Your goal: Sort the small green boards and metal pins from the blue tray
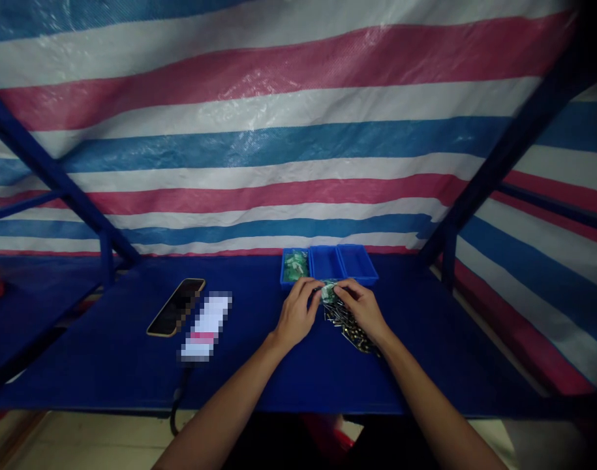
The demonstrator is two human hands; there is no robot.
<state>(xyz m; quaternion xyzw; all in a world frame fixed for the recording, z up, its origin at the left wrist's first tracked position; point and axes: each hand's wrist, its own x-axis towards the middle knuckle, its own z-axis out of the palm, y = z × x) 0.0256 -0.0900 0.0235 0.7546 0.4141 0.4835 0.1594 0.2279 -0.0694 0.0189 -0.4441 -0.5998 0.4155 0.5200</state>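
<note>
Both hands meet at the middle of a blue table. My left hand and my right hand have curled fingers closed together on a small green part held between them. Under my right hand lies a pile of small dark metal pieces. Just behind the hands stand three joined blue bins; the left bin holds several green parts, the other two look empty.
A phone lies face up on the table at the left, beside a blurred white and pink card. Blue frame bars slant at both sides. A striped red, white and blue tarp hangs behind.
</note>
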